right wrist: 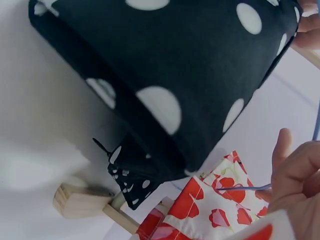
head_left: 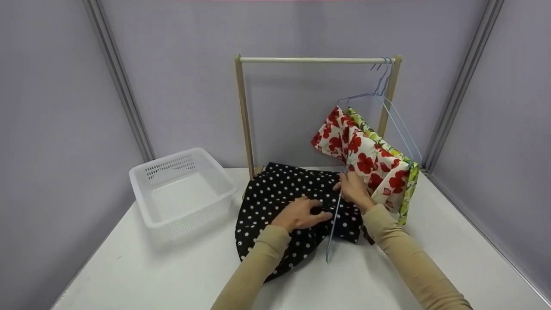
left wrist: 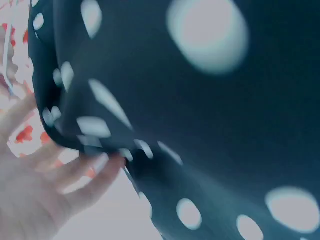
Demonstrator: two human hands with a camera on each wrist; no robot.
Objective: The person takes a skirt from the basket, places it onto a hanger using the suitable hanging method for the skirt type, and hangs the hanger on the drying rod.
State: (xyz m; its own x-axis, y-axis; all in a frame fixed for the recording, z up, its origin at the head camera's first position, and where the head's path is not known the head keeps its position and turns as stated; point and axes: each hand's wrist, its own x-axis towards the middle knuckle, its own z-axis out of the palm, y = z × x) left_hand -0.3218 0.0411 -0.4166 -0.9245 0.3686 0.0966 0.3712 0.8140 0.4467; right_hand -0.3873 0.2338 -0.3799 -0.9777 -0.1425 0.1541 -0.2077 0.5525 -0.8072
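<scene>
A black garment with white polka dots (head_left: 267, 193) lies crumpled on the white table, partly lifted under my hands. My left hand (head_left: 299, 214) is spread at its upper folds, thumb apart from the fingers. In the left wrist view, the nearly straight fingers (left wrist: 95, 182) reach under the garment's hem. My right hand (head_left: 355, 189) grips a thin blue wire hanger (head_left: 333, 228), which slants down over the garment's right side. The right wrist view shows curled fingers (right wrist: 300, 175) around the hanger's wire; part of the hanger is hidden.
Behind stands a wooden rack with a pale rail (head_left: 310, 60). At its right end, a red-flowered white garment (head_left: 366, 161) and a yellow-green patterned one (head_left: 409, 200) hang on blue hangers, close by my right hand. A white plastic basket (head_left: 187, 217) sits to the left.
</scene>
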